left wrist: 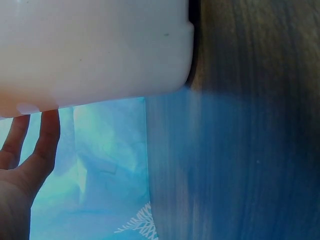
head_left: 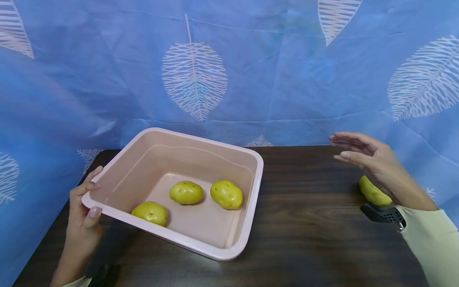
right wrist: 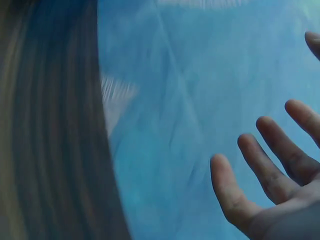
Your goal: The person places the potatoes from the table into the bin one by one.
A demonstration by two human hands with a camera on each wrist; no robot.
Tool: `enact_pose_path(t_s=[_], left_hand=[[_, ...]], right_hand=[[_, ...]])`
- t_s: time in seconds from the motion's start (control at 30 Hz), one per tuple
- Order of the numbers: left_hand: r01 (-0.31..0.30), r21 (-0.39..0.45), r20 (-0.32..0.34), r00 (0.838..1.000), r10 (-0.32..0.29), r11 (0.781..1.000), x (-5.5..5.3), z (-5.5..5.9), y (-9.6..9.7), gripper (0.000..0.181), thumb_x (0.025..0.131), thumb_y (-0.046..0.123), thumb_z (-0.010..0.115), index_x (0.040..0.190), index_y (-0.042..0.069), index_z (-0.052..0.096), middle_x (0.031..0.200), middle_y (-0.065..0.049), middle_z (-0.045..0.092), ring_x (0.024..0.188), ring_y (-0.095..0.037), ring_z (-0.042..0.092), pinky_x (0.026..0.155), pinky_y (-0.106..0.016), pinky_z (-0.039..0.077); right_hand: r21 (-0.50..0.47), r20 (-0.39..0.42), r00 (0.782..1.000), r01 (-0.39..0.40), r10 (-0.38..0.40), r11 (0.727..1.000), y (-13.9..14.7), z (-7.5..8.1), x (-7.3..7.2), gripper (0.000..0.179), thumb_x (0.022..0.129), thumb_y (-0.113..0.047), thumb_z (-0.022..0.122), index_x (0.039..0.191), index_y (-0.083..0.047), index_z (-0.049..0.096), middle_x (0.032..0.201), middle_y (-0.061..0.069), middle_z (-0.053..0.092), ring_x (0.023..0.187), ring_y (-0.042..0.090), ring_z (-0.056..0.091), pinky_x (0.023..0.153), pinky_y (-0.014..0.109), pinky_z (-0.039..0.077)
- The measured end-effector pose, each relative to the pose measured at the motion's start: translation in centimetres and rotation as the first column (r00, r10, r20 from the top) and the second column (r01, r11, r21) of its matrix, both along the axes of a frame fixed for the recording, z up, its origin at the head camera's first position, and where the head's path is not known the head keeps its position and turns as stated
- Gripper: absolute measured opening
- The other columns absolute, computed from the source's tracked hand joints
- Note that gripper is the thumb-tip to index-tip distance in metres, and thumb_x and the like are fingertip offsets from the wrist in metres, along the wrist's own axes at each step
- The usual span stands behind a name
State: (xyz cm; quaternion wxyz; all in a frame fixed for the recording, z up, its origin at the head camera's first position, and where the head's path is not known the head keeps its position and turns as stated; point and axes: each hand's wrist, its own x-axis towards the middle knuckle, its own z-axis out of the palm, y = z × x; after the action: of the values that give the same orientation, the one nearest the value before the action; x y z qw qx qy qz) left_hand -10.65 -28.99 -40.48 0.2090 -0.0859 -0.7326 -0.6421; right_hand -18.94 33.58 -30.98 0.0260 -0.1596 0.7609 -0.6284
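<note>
A pale pink plastic tub (head_left: 143, 219) stands on the dark table, with three yellow potatoes inside: one at the near left (head_left: 150, 213), one in the middle (head_left: 186, 192) and one at the right (head_left: 226, 194). My left hand (head_left: 83, 215) grips the tub's left corner, thumb over the rim. In the left wrist view, fingers (left wrist: 49, 135) touch the tub's outer wall (left wrist: 115, 50). Held above the table at the right, my right hand (head_left: 376, 159) has its fingers spread and holds nothing. Another yellow potato (head_left: 373, 192) lies behind that wrist, partly hidden.
A blue cloth with white leaf prints (head_left: 272, 71) hangs along the back and left of the dark wood table (head_left: 308, 223). A black band (head_left: 383, 214) circles the right wrist, below a pale green sleeve (head_left: 430, 239).
</note>
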Motion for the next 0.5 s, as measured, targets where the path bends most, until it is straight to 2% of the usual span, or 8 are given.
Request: enact_pose_path(t_s=[0.1, 0.13, 0.2, 0.23, 0.3, 0.33, 0.4, 0.5], left_hand=[[0.004, -0.004, 0.001, 1.000, -0.004, 1.000, -0.1, -0.1, 0.0, 0.050, 0.103, 0.010, 0.054, 0.145, -0.004, 0.032, 0.172, -0.005, 0.024, 0.148, -0.027, 0.027, 0.117, -0.032, 0.034], [0.004, -0.015, -0.002, 1.000, -0.004, 1.000, -0.1, -0.1, 0.0, 0.049, 0.104, 0.011, 0.054, 0.146, -0.004, 0.032, 0.172, -0.005, 0.024, 0.148, -0.026, 0.027, 0.117, -0.033, 0.034], [0.016, -0.015, -0.020, 1.000, -0.016, 1.000, -0.2, -0.3, -0.1, 0.049, 0.104, 0.010, 0.053, 0.145, -0.004, 0.032, 0.172, -0.006, 0.024, 0.148, -0.026, 0.027, 0.116, -0.032, 0.034], [0.026, -0.013, -0.034, 0.999, -0.026, 1.000, -0.2, -0.4, -0.1, 0.048, 0.104, 0.009, 0.052, 0.145, -0.004, 0.033, 0.172, -0.007, 0.024, 0.147, -0.026, 0.027, 0.117, -0.032, 0.032], [0.040, -0.011, -0.058, 0.997, -0.041, 0.999, -0.3, -0.6, -0.3, 0.047, 0.104, 0.008, 0.051, 0.145, -0.004, 0.033, 0.172, -0.009, 0.023, 0.147, -0.026, 0.027, 0.119, -0.035, 0.029], [0.049, -0.003, -0.069, 0.996, -0.049, 0.999, -0.3, -0.7, -0.3, 0.046, 0.103, 0.007, 0.051, 0.145, -0.004, 0.034, 0.172, -0.010, 0.023, 0.147, -0.026, 0.027, 0.120, -0.036, 0.028], [0.055, 0.006, -0.075, 0.996, -0.054, 0.998, -0.4, -0.9, -0.4, 0.046, 0.103, 0.006, 0.051, 0.145, -0.004, 0.034, 0.172, -0.010, 0.023, 0.146, -0.025, 0.028, 0.121, -0.037, 0.027], [0.047, 0.001, -0.074, 0.996, -0.047, 0.999, -0.4, -1.0, -0.6, 0.046, 0.103, 0.006, 0.051, 0.144, -0.004, 0.034, 0.172, -0.010, 0.023, 0.146, -0.025, 0.028, 0.120, -0.036, 0.029]], right_hand=[[0.174, -0.003, 0.987, 0.156, -0.158, 0.972, 2.9, -1.9, 0.6, 0.051, 0.107, -0.009, 0.057, 0.156, -0.011, 0.046, 0.149, -0.011, 0.057, 0.123, -0.006, 0.061, 0.091, 0.013, 0.051], [0.256, -0.008, 0.976, 0.213, -0.218, 0.943, 3.8, -2.5, 0.9, 0.052, 0.107, -0.015, 0.059, 0.157, -0.016, 0.046, 0.151, -0.014, 0.055, 0.123, -0.011, 0.057, 0.090, 0.010, 0.049], [0.430, -0.039, 0.942, 0.316, -0.332, 0.846, 5.2, -3.8, 1.4, 0.056, 0.105, -0.030, 0.063, 0.159, -0.027, 0.045, 0.156, -0.019, 0.048, 0.133, -0.013, 0.048, 0.095, 0.007, 0.041], [0.498, -0.057, 0.925, 0.352, -0.375, 0.792, 5.7, -4.4, 1.6, 0.060, 0.104, -0.037, 0.064, 0.160, -0.031, 0.043, 0.160, -0.019, 0.043, 0.141, -0.008, 0.043, 0.103, 0.013, 0.040], [0.538, -0.070, 0.896, 0.404, -0.438, 0.740, 6.5, -5.7, 1.9, 0.066, 0.102, -0.045, 0.065, 0.161, -0.035, 0.039, 0.170, -0.014, 0.032, 0.157, 0.009, 0.029, 0.120, 0.033, 0.035], [0.547, -0.076, 0.883, 0.425, -0.463, 0.721, 6.8, -6.2, 2.0, 0.069, 0.101, -0.048, 0.065, 0.162, -0.035, 0.037, 0.172, -0.011, 0.026, 0.162, 0.018, 0.020, 0.124, 0.044, 0.030], [0.546, -0.069, 0.861, 0.456, -0.504, 0.703, 7.3, -7.2, 2.1, 0.072, 0.100, -0.051, 0.065, 0.163, -0.037, 0.034, 0.175, -0.006, 0.018, 0.161, 0.039, 0.013, 0.122, 0.067, 0.020], [0.551, -0.045, 0.846, 0.465, -0.531, 0.693, 8.1, -8.2, 2.1, 0.075, 0.099, -0.053, 0.065, 0.164, -0.039, 0.030, 0.177, 0.002, 0.011, 0.157, 0.050, 0.016, 0.116, 0.073, 0.020]])
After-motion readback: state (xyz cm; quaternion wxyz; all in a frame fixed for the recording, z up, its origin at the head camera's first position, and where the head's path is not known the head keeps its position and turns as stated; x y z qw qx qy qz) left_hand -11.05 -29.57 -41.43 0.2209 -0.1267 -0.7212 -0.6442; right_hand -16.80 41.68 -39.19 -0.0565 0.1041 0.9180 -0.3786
